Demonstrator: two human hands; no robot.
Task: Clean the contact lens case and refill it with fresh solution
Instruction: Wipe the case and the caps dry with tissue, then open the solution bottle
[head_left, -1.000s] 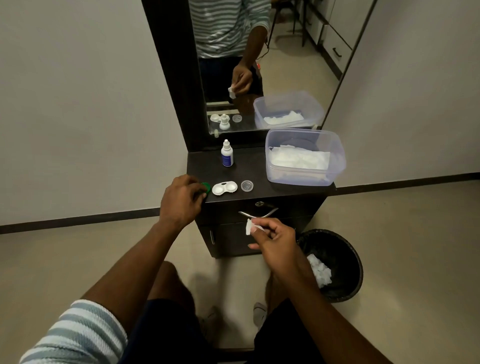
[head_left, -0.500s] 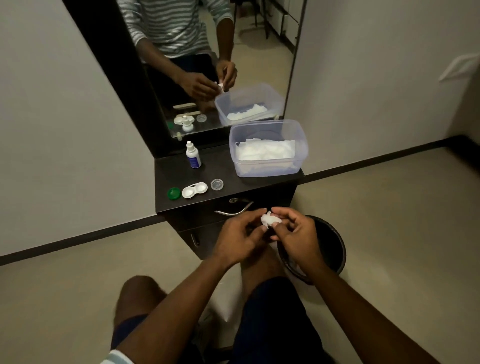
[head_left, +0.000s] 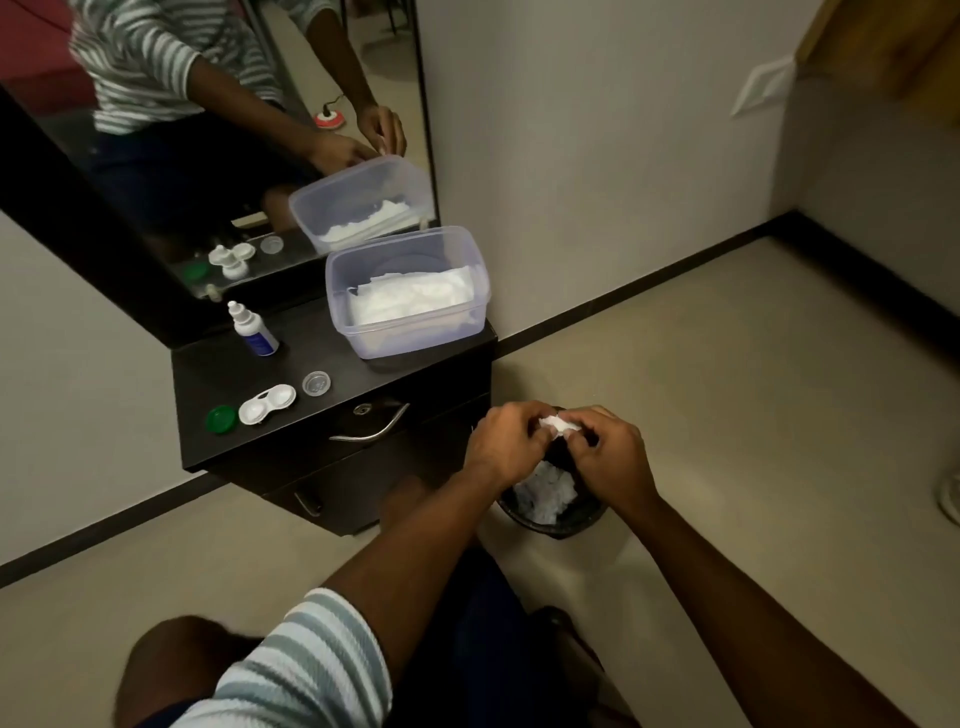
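Flanking dark cabinet (head_left: 291, 364) (mirror (head_left: 218, 156) behind): pale walls (head_left: 597, 156).

Nothing can be read; the bottle (head_left: 253, 330) has a blue label, its print illegible.

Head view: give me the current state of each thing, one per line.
lens case: open, both wells uncapped, on the cabinet top.
green cap: off, beside the case.
clear cap: off, beside the case.
solution bottle: upright, capped.
tissue box: lidless, holds tissues.
tissue wad: pinched by left hand and right hand over the bin.
bin: holds used tissues.
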